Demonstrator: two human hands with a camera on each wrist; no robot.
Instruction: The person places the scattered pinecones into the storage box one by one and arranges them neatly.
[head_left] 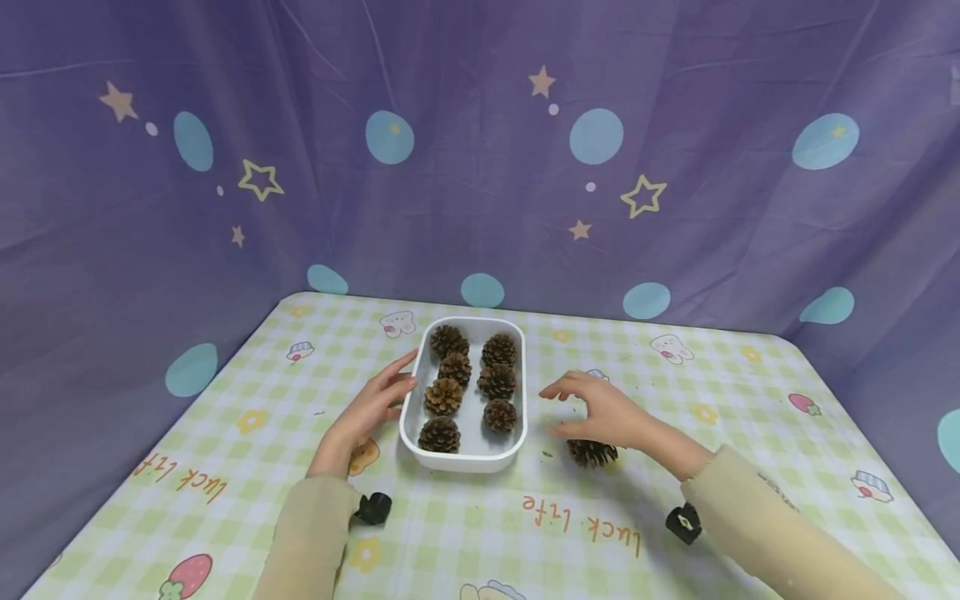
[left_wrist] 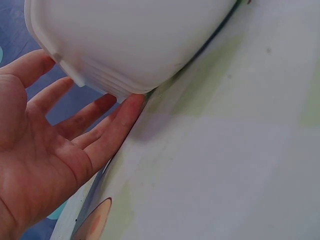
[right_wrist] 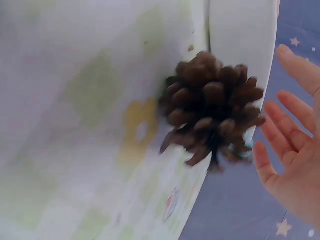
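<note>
A white rectangular tub [head_left: 463,463] holds several brown pine cones in two rough columns, among them a lighter one [head_left: 443,397]. My left hand [head_left: 371,406] rests its extended fingertips against the tub's left side; in the left wrist view, these fingers [left_wrist: 102,142] touch the tub's outer wall [left_wrist: 125,45]. To the right of the tub, my right hand [head_left: 609,412] hovers above a loose pine cone [head_left: 594,454], partly covering it in the head view. The right wrist view shows this loose cone [right_wrist: 212,107] apart from the loosely spread fingers [right_wrist: 287,135].
A green-and-white checked tablecloth [head_left: 420,542] with printed pictures and lettering covers the table. Small dark crumbs [head_left: 547,454] lie between the tub and the loose cone. A purple curtain [head_left: 480,217] with stars stands behind the table and along its sides.
</note>
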